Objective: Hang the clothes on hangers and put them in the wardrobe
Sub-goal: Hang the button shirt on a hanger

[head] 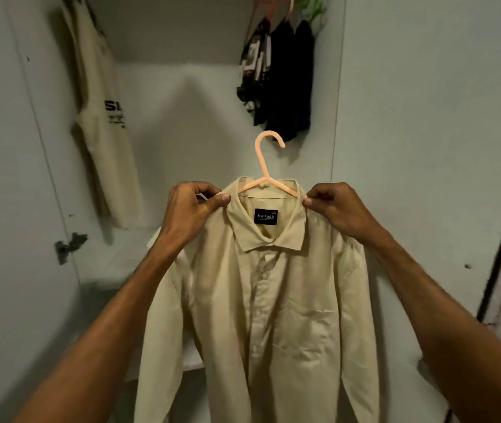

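Wardrobe (182, 111) interior, dark clothes (279, 80) hanging at the back. Left hand (192, 210) and right hand (339, 209) each pinch a shoulder of the beige shirt (273, 300), held before the opening on a pink hanger (269, 166). Risk: an uneven pull may slip the shirt off.

A: Setting?
B: Domestic. The view looks into an open wardrobe (182, 117) with pale panels at the back and both sides.
A: Evidence?
B: Dark garments (282, 80) on pink hangers (289, 4), upper right. Cream T-shirt (102, 117) with black print hanging at left. Metal hinge (69, 245) on the left panel, white shelf (112, 264) beside it.
A: Entry: home, clothes storage.
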